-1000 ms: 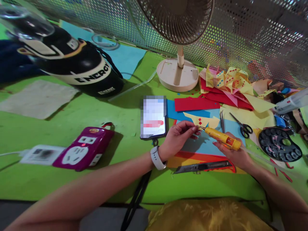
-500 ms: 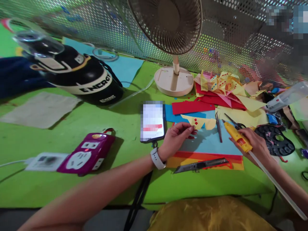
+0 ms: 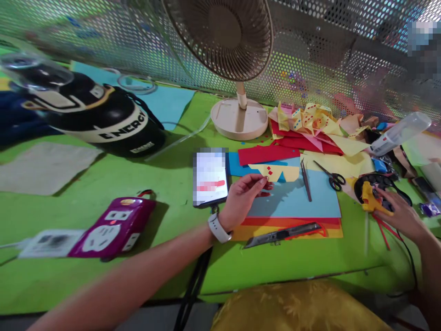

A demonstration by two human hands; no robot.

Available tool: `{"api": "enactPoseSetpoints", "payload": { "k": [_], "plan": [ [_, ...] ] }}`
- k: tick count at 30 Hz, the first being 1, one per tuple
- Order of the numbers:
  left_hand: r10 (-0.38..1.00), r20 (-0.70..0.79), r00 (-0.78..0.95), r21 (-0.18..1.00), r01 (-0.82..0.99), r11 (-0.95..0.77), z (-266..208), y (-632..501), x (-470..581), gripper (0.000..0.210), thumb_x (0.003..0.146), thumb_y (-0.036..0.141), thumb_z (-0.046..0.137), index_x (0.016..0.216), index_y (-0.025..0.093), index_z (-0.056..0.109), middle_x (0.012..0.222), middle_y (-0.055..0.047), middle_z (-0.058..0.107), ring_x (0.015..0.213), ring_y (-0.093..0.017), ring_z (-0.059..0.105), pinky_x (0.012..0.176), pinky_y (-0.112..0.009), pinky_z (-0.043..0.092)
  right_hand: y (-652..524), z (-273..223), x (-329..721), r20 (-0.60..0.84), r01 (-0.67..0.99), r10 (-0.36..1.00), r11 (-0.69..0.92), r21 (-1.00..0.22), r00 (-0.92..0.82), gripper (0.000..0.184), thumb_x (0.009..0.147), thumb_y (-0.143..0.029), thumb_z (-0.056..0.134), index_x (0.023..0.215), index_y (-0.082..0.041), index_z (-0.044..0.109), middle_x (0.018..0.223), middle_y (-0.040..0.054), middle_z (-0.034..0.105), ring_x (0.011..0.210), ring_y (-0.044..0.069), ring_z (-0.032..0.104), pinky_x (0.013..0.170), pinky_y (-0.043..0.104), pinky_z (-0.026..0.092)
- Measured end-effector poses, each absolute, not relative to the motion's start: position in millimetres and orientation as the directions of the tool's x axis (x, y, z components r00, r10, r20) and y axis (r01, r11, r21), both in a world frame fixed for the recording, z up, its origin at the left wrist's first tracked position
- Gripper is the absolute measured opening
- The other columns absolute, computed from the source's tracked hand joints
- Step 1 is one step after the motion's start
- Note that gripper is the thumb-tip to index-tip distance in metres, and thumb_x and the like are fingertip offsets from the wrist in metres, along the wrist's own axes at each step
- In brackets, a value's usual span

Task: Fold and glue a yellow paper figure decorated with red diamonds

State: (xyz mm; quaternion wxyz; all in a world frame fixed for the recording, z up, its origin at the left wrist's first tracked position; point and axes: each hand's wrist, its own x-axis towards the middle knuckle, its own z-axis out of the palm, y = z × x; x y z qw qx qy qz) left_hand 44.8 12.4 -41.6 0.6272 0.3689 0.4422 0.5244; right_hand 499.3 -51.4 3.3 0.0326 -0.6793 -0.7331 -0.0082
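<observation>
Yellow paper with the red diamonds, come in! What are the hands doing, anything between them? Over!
Left hand pinching yellow paper. Right hand at yellow glue gun, by black palette. Tweezers, scissors lying between hands.

Moderate indoor light is falling across the green tabletop (image 3: 165,266), dimming below its near edge. The purple power strip (image 3: 115,225) and black bottle (image 3: 117,115) are casting soft shadows rightward, while the left hand (image 3: 245,195) is shading the light-blue paper (image 3: 296,202). The phone screen (image 3: 209,172) is glowing white beneath coarse pixelation. Wide-angle distortion is stretching the bottle toward the left edge, and glare is showing through the mesh panel (image 3: 306,50) at top right.
</observation>
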Motion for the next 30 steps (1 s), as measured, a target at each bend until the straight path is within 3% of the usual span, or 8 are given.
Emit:
{"api": "enactPoseSetpoints", "payload": {
  "k": [6, 10, 13, 19, 21, 24, 27, 30],
  "plan": [
    [0.983, -0.173, 0.064, 0.926, -0.329, 0.185, -42, 13, 46, 0.032, 0.072, 0.044, 0.08, 0.084, 0.018, 0.065, 0.077, -0.002, 0.073, 0.071, -0.014, 0.07, 0.065, -0.025, 0.06, -33, 30, 438, 0.264, 0.93, 0.895, 0.368, 0.016, -0.359, 0.037, 0.095, -0.033, 0.053, 0.13, -0.023, 0.056, 0.116, 0.013, 0.068, 0.106, 0.024, 0.065, 0.094, 0.039, 0.05],
    [0.979, -0.192, 0.063, 0.916, -0.347, 0.201, -42, 12, 46, 0.036, 0.069, 0.045, 0.082, 0.084, 0.018, 0.066, 0.077, -0.002, 0.073, 0.072, -0.015, 0.07, 0.064, -0.026, 0.06, 4, 18, 358, 0.087, 0.732, 0.729, 0.663, 0.157, -0.679, 0.044, 0.096, -0.013, 0.042, 0.138, -0.023, 0.05, 0.106, 0.0088, 0.07, 0.091, 0.021, 0.067, 0.076, 0.033, 0.052],
    [0.98, -0.185, 0.065, 0.921, -0.337, 0.197, -41, 11, 46, 0.035, 0.07, 0.045, 0.082, 0.085, 0.018, 0.065, 0.077, -0.002, 0.073, 0.072, -0.015, 0.07, 0.065, -0.026, 0.059, 30, 1, 324, -0.062, 0.597, 0.641, 0.741, 0.307, -0.765, 0.052, 0.087, 0.0, 0.046, 0.132, -0.025, 0.055, 0.093, 0.0057, 0.069, 0.068, 0.016, 0.062, 0.062, 0.027, 0.043],
    [0.975, -0.207, 0.084, 0.909, -0.352, 0.223, -40, 12, 45, 0.035, 0.07, 0.045, 0.082, 0.084, 0.017, 0.066, 0.075, -0.002, 0.073, 0.07, -0.015, 0.07, 0.065, -0.026, 0.059, 60, -13, 326, -0.05, 0.463, 0.489, 0.85, 0.252, -0.871, 0.025, 0.093, -0.007, 0.047, 0.1, -0.021, 0.067, 0.08, 0.0038, 0.067, 0.06, 0.014, 0.056, 0.058, 0.027, 0.038],
    [0.973, -0.213, 0.086, 0.901, -0.368, 0.23, -40, 13, 45, 0.038, 0.068, 0.046, 0.083, 0.084, 0.017, 0.066, 0.074, -0.002, 0.074, 0.071, -0.015, 0.07, 0.065, -0.025, 0.058, 63, -15, 335, 0.026, 0.491, 0.492, 0.862, 0.125, -0.87, 0.022, 0.095, -0.014, 0.047, 0.101, -0.022, 0.067, 0.081, 0.0033, 0.068, 0.061, 0.013, 0.058, 0.057, 0.026, 0.04],
    [0.972, -0.218, 0.084, 0.893, -0.385, 0.233, -40, 13, 46, 0.04, 0.066, 0.047, 0.085, 0.083, 0.017, 0.066, 0.073, -0.002, 0.074, 0.071, -0.015, 0.07, 0.063, -0.024, 0.058, 61, -17, 340, 0.19, 0.542, 0.604, 0.787, -0.296, -0.774, 0.02, 0.092, -0.019, 0.05, 0.098, -0.024, 0.068, 0.085, 0.0026, 0.07, 0.071, 0.014, 0.064, 0.062, 0.025, 0.048],
    [0.973, -0.218, 0.075, 0.892, -0.388, 0.23, -40, 13, 46, 0.039, 0.065, 0.047, 0.085, 0.082, 0.017, 0.067, 0.072, -0.001, 0.073, 0.068, -0.014, 0.069, 0.063, -0.023, 0.057, 57, -15, 336, 0.163, 0.423, 0.862, 0.39, -0.818, -0.481, 0.014, 0.087, -0.021, 0.053, 0.084, -0.023, 0.067, 0.075, -0.0004, 0.067, 0.061, 0.013, 0.064, 0.058, 0.027, 0.053],
    [0.975, -0.209, 0.07, 0.896, -0.385, 0.22, -41, 13, 46, 0.039, 0.064, 0.046, 0.086, 0.082, 0.017, 0.067, 0.072, -0.001, 0.073, 0.067, -0.013, 0.068, 0.062, -0.023, 0.056, 57, -13, 331, -0.034, 0.138, 0.97, -0.001, -0.99, -0.239, 0.007, 0.081, -0.026, 0.057, 0.076, -0.023, 0.061, 0.063, -0.0036, 0.061, 0.049, 0.012, 0.06, 0.05, 0.028, 0.055]
  ]
}}
